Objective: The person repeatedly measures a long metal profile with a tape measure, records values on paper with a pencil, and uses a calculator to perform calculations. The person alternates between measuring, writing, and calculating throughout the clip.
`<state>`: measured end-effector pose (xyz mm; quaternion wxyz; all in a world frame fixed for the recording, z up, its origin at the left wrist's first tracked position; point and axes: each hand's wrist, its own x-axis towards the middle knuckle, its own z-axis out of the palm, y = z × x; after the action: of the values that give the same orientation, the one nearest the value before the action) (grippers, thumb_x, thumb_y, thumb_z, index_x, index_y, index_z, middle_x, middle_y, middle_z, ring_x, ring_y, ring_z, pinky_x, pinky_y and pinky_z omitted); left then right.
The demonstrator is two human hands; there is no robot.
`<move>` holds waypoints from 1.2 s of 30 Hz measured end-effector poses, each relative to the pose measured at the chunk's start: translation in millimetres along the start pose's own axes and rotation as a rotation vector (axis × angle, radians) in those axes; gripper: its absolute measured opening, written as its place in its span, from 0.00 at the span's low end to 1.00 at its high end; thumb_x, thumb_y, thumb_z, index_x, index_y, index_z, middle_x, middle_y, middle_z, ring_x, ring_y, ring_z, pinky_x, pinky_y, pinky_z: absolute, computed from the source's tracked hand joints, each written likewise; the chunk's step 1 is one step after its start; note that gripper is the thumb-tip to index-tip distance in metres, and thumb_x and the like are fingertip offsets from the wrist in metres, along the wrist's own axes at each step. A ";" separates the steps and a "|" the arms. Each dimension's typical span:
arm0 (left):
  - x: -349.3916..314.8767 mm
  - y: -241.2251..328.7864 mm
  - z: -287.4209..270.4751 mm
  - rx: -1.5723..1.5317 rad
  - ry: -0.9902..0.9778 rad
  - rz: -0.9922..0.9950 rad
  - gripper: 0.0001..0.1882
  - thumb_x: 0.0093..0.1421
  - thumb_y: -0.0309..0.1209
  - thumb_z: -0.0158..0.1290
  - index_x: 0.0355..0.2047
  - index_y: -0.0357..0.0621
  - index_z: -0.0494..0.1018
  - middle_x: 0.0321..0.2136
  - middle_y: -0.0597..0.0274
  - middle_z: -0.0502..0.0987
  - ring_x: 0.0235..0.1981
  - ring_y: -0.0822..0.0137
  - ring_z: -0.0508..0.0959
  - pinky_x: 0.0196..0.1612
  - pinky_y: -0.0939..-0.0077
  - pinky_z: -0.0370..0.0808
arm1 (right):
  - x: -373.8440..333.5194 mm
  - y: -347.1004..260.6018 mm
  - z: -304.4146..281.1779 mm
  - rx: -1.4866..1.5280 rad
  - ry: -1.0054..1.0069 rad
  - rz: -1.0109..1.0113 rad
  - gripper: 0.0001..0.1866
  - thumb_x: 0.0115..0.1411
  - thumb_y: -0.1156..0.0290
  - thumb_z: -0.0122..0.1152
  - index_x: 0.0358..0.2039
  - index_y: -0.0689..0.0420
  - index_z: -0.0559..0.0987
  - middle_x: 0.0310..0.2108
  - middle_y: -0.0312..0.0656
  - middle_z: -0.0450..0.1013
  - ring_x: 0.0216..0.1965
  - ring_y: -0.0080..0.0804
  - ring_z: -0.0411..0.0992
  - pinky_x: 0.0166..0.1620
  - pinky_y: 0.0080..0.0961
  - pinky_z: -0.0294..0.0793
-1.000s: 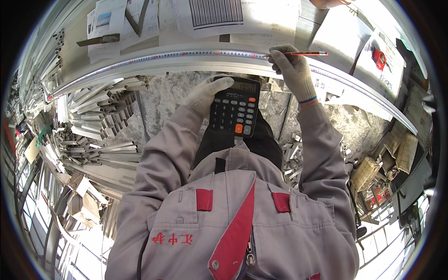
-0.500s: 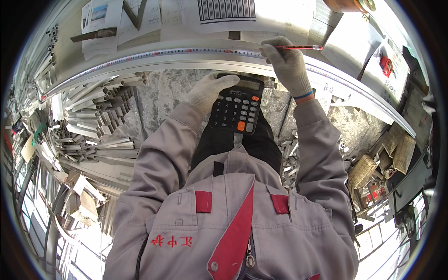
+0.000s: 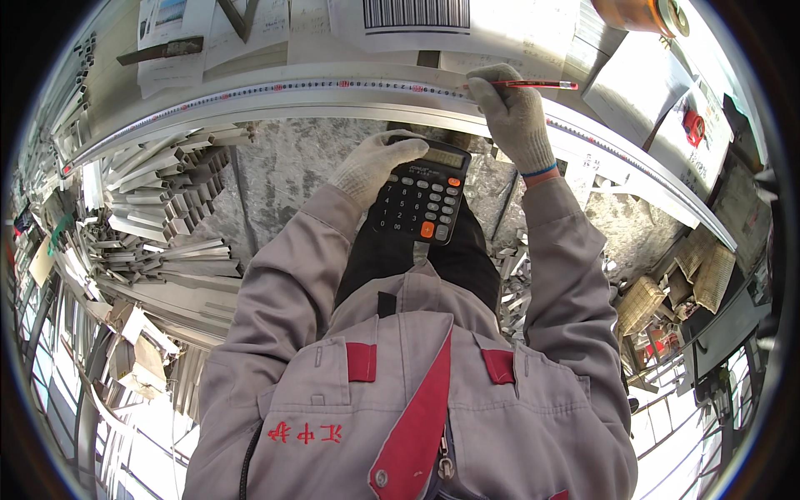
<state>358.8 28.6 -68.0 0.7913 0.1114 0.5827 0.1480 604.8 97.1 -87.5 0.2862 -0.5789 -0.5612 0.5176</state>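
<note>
**Right hand shifts left along tape; camera view changes**

The right hand (image 3: 515, 117), with its red pencil (image 3: 546, 84), sits slightly further left along the measuring tape (image 3: 275, 87) than one second ago; most of this shift shows by the half-second picture. The hand's pose also differs, as less of its curled fingers is visible below the pencil. On the calculator (image 3: 417, 196), the display digits, clear one second ago, are now hard to read. The camera view has shifted: more of the orange-brown container (image 3: 632, 13) shows at the upper right, the striped sheet (image 3: 417, 43) appears further right, and the red object (image 3: 693, 127) appears lower.
</note>
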 end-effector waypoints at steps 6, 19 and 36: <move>-0.6 -3.2 2.9 -0.028 0.027 -0.019 0.19 0.66 0.37 0.66 0.51 0.38 0.82 0.40 0.61 0.85 0.36 0.71 0.85 0.41 0.76 0.84 | 0.8 4.9 3.5 -0.009 0.013 -0.002 0.10 0.73 0.69 0.64 0.46 0.62 0.84 0.35 0.46 0.85 0.38 0.32 0.84 0.43 0.29 0.84; -5.3 0.1 6.6 0.033 0.034 -0.005 0.19 0.67 0.37 0.65 0.52 0.38 0.82 0.40 0.62 0.85 0.35 0.73 0.85 0.37 0.78 0.84 | -0.4 6.9 6.0 0.004 0.022 0.003 0.09 0.73 0.68 0.64 0.45 0.61 0.84 0.33 0.43 0.83 0.36 0.29 0.83 0.40 0.28 0.83; -3.2 -11.9 -2.5 0.038 0.036 0.015 0.19 0.66 0.42 0.66 0.51 0.43 0.83 0.39 0.65 0.85 0.35 0.75 0.83 0.39 0.78 0.81 | -9.8 -17.7 -9.3 0.321 0.168 0.194 0.11 0.74 0.67 0.64 0.51 0.58 0.86 0.40 0.41 0.85 0.40 0.25 0.82 0.44 0.23 0.81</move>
<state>356.8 16.3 -70.1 0.7772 0.1281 0.5988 0.1449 608.7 93.8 -65.8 0.3695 -0.6184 -0.3871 0.5754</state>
